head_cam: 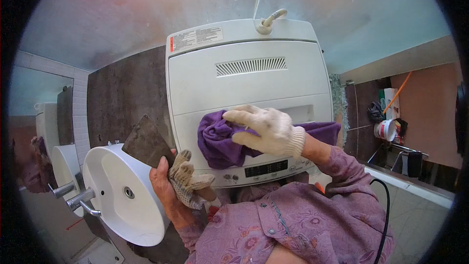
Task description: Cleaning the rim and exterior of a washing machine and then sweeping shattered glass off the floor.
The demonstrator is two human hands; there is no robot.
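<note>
My bare left hand (165, 187), left of the washing machine, grips a dark, flat, stained plate (148, 143) with squared corners. The same hand also has a worn knit glove with grip dots (187, 179) bunched in it. A brown end of something sticks out below that glove, and I cannot tell what it belongs to. On the front of the washing machine lid (238, 88) lies a crumpled purple cloth (220, 143). My right hand (265, 130), in a white knit glove, rests over this cloth with thumb and fingers apart.
At left a round white washbasin (128, 212) with a chrome faucet (82, 201) stands below a mirror (44, 128). A water hose (274, 16) joins the machine's back. The control panel (267, 168) runs along its front. To the right are a white bucket (386, 130) and a black cable (384, 220).
</note>
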